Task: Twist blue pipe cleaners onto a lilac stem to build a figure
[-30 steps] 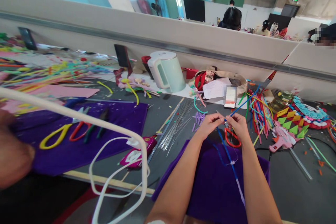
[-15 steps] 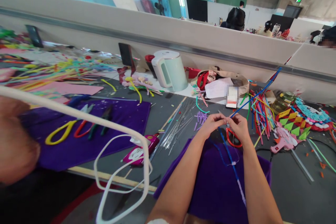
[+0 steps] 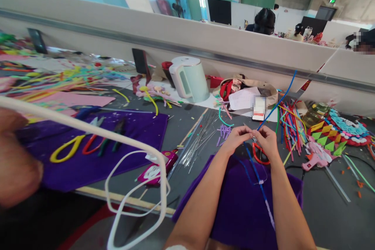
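My left hand (image 3: 236,137) and my right hand (image 3: 267,140) meet above the purple cloth (image 3: 234,211), fingertips pinched together on a long blue pipe cleaner (image 3: 275,106). Its free end rises up and to the right. Below my hands a blue-wrapped stem (image 3: 256,170) runs down over the cloth to a lilac-wrapped end (image 3: 270,214), with a thin loop beside it. Red-handled scissors (image 3: 260,155) show just under my right hand, their blades mostly hidden by my fingers. Exactly where the blue strand passes between the fingertips is hidden.
Thin metal wires (image 3: 195,146) and cut purple pieces (image 3: 223,134) lie left of my hands. A pink glue gun (image 3: 316,160) is to the right. Behind stand a kettle (image 3: 195,80) and a phone (image 3: 259,111). Another person's arm (image 3: 20,156) is at far left, near yellow-handled scissors (image 3: 68,148).
The free upper end of the blue pipe cleaner has swung left and now bends more steeply upward. My hands stay pinched in almost the same place.
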The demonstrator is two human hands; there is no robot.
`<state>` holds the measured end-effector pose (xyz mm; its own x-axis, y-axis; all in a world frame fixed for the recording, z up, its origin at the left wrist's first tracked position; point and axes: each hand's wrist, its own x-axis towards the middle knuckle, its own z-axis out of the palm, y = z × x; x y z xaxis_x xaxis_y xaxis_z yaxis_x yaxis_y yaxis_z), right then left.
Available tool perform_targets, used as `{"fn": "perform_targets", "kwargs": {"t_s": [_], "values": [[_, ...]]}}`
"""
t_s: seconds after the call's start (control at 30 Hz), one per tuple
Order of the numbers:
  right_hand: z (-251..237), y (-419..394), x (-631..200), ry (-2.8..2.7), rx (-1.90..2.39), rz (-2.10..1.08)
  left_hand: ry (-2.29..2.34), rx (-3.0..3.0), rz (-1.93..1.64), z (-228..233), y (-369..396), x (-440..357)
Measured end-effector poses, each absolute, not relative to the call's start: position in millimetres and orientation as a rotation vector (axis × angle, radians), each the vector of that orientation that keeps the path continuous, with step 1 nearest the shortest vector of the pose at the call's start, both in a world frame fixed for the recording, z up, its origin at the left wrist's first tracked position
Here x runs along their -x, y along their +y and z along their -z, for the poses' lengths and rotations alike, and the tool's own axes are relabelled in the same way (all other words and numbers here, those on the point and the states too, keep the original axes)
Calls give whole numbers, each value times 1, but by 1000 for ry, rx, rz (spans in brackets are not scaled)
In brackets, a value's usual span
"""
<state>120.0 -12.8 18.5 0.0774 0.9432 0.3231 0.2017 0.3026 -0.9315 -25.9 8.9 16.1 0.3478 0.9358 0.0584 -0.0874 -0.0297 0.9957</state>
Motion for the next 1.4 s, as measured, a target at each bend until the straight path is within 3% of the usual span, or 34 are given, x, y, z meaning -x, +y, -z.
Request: {"fn": "perform_targets", "kwargs": {"t_s": [0.47,0.97,1.4], "values": [[-16,-11,-121,-1322,1124,-872,830,-1394,-1115,-17,8,23],[-21,-18,-123,-1703,1161,-431,872,-1338,-925,-15,11,29],[-23,-19,-122,-1818,1111,-341,899,-1289,-924,-17,10,31]]}}
